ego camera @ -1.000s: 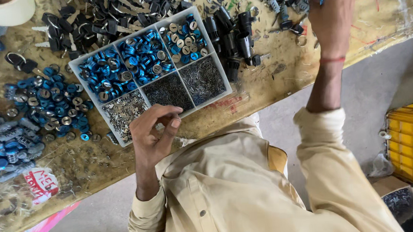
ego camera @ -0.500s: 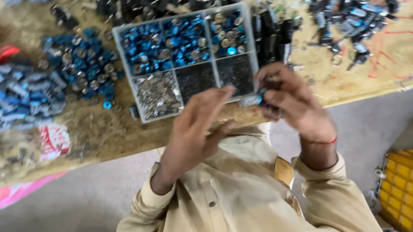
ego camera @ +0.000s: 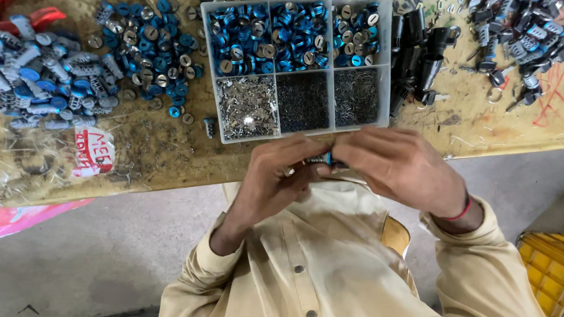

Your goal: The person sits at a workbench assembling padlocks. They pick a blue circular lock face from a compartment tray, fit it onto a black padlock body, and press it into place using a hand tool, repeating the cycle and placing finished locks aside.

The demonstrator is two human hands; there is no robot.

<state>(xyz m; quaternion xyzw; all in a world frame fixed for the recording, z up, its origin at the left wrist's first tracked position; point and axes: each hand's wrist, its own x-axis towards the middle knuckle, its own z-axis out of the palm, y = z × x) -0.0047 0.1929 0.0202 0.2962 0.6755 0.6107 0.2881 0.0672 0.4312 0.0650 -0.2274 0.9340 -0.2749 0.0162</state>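
Note:
My left hand (ego camera: 275,178) and my right hand (ego camera: 395,165) meet just below the table's front edge, fingertips together on a small blue and metal cylinder part (ego camera: 324,160). Both hands pinch it; most of the part is hidden by my fingers. Right above them sits a clear compartment tray (ego camera: 210,72). Its upper cells hold blue round parts (ego camera: 269,27), its lower cells tiny silver bits (ego camera: 248,105) and dark pins (ego camera: 303,101).
A loose heap of blue round parts (ego camera: 144,47) and grey-blue cylinders (ego camera: 23,75) lies at the left of the worn wooden table (ego camera: 153,159). Black parts (ego camera: 421,55) and keys (ego camera: 519,24) lie at the right. A yellow crate (ego camera: 555,273) stands on the floor.
My right hand came down from the far right pile to meet the left hand in front of the tray. The left hand left the tray's lower cell. The view shifted.

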